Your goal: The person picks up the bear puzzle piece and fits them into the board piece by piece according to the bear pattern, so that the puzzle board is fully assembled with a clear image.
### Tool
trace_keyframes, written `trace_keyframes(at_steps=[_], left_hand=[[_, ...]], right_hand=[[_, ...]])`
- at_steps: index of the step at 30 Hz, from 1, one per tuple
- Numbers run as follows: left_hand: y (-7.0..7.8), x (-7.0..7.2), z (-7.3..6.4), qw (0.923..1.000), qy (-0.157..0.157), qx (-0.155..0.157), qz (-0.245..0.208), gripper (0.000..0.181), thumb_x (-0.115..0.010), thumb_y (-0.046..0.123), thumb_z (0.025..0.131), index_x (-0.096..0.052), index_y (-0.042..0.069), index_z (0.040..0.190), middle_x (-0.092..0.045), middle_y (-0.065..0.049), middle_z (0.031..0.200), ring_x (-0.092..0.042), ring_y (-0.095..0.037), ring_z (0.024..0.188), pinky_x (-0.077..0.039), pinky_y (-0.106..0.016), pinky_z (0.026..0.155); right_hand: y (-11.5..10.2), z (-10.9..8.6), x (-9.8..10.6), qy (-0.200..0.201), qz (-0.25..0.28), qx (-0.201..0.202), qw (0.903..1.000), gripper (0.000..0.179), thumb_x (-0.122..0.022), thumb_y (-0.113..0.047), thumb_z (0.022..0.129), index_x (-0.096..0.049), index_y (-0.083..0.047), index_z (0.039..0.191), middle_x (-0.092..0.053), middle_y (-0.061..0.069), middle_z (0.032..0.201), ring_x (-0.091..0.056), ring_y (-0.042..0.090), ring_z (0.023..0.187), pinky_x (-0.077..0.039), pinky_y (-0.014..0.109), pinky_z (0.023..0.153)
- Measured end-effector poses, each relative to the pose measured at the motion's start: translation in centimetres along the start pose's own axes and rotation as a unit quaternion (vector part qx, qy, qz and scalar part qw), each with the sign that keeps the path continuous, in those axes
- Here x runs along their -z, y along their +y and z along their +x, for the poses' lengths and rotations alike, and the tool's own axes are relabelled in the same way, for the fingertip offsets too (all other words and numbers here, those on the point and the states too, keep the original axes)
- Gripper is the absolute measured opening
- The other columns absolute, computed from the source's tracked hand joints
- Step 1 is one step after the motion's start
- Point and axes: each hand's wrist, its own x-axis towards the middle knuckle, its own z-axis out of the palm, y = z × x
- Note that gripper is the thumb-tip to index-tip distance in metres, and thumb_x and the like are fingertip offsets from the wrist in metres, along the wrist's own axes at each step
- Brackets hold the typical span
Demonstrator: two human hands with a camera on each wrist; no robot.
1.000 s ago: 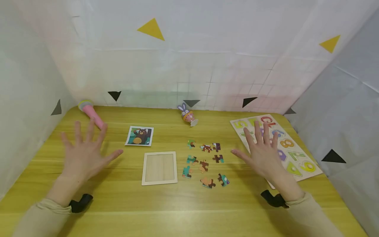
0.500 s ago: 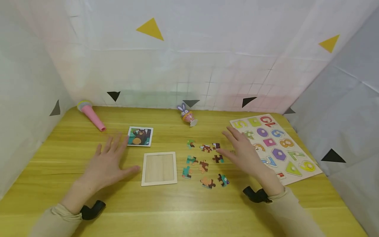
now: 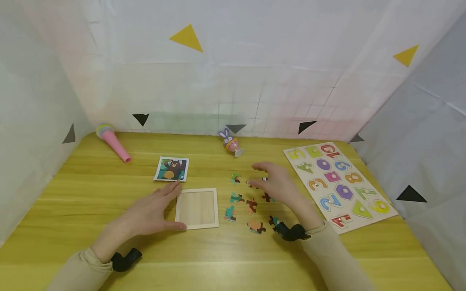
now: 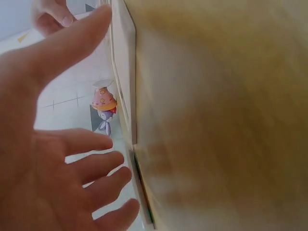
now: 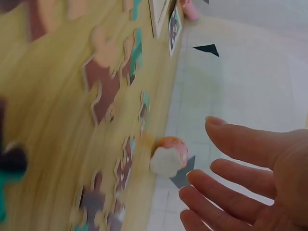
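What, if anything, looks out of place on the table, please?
The rabbit figurine at the back of the table looks toppled: it lies on its side, white base turned sideways instead of down. The puzzle pieces beside the wooden frame merely look unassembled; no spill or damage shows.

Left hand (image 3: 149, 212), thumb (image 4: 72, 45) apart, right hand (image 3: 280, 188) raised, fingers (image 5: 221, 191) seemingly relaxed

Pink toy microphone (image 3: 115, 145) lying back left, little purple-eared bunny figurine (image 3: 231, 144) lying back center, wooden number-and-shape puzzle board (image 3: 333, 188) off right, white sheeting (image 3: 291, 40) with yellow and dark triangles behind.
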Motion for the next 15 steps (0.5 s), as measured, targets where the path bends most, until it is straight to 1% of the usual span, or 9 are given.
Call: trace_keyframes(at_steps=[3, 5, 9, 15], left_hand=[[0.0, -0.2, 0.2, 0.9996, -0.019, -0.01, -0.02, 0.113, -0.074, 0.07, 0.074, -0.031, 0.005, 0.157, -0.026, -0.016, 0.164, -0.034, -0.047, 0.143, -0.037, -0.067, 0.106], [-0.2, -0.4, 0.3, 0.999, -0.024, -0.017, -0.033, 0.112, -0.075, 0.068, 0.074, -0.033, 0.004, 0.156, -0.028, -0.017, 0.163, -0.034, -0.044, 0.144, -0.037, -0.065, 0.108], [-0.7, -0.6, 0.2, 0.998, -0.028, -0.03, -0.049, 0.111, -0.077, 0.066, 0.074, -0.034, 0.005, 0.156, -0.03, -0.017, 0.162, -0.035, -0.042, 0.144, -0.036, -0.062, 0.11], [-1.3, -0.7, 0.2, 0.9969, -0.027, -0.038, -0.063, 0.109, -0.078, 0.063, 0.075, -0.033, 0.005, 0.156, -0.03, -0.017, 0.162, -0.034, -0.04, 0.145, -0.036, -0.061, 0.11]], right_hand=[[-0.2, 0.6, -0.7, -0.01, 0.024, -0.009, 0.9996, 0.049, -0.077, -0.022, 0.089, -0.063, -0.003, 0.132, -0.066, 0.012, 0.131, -0.06, 0.033, 0.121, -0.05, 0.05, 0.099], [-0.3, 1.0, -1.1, -0.018, 0.041, -0.011, 0.999, 0.048, -0.077, -0.019, 0.089, -0.063, -0.002, 0.132, -0.066, 0.012, 0.13, -0.06, 0.033, 0.121, -0.049, 0.05, 0.102], [-0.2, 1.7, -1.8, -0.025, 0.065, -0.027, 0.9972, 0.047, -0.078, -0.014, 0.088, -0.063, -0.001, 0.131, -0.067, 0.013, 0.128, -0.06, 0.032, 0.12, -0.049, 0.049, 0.102], [-0.9, 2.5, -2.5, -0.031, 0.073, -0.049, 0.9957, 0.044, -0.078, -0.012, 0.087, -0.066, -0.001, 0.128, -0.069, 0.014, 0.123, -0.063, 0.031, 0.115, -0.052, 0.045, 0.097]])
